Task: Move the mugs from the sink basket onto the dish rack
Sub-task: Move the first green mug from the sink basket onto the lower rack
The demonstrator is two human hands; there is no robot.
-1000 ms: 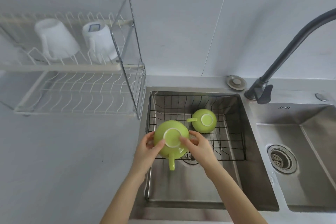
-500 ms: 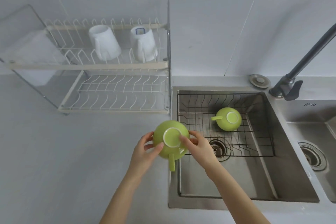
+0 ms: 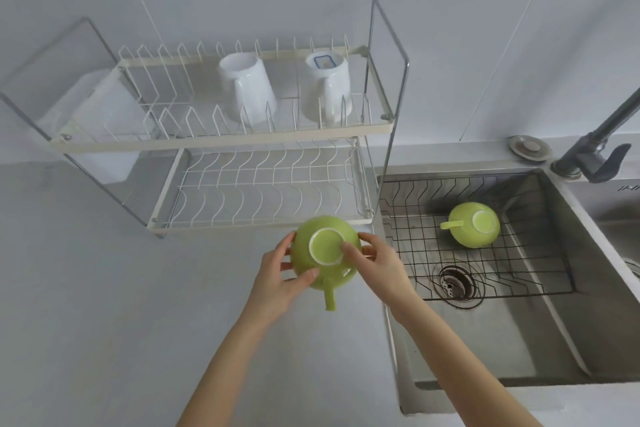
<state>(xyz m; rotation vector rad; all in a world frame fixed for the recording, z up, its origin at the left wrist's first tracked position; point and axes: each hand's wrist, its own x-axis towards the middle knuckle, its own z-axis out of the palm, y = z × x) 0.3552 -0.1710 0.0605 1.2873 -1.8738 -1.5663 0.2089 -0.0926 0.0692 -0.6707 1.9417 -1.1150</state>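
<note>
I hold a round green mug [image 3: 322,241] upside down, its pale base up and its handle pointing toward me. My left hand [image 3: 277,281] grips its left side and my right hand [image 3: 379,269] its right side, over the counter just in front of the dish rack [image 3: 214,142]. A second green mug [image 3: 476,225] lies upside down in the black wire sink basket [image 3: 519,253]. Two white mugs, one [image 3: 247,90] beside the other [image 3: 327,88], stand inverted on the rack's upper tier.
The rack's lower tier [image 3: 263,194] holds nothing. A white plastic holder [image 3: 90,125] hangs on the rack's left end. The steel sink [image 3: 519,340] has a drain [image 3: 455,282]. A dark faucet [image 3: 595,152] and a round plug [image 3: 530,147] sit at the back right.
Both hands have carried the green mug left, out of the sink and over the counter toward the rack's front edge. The view has turned left with them.
</note>
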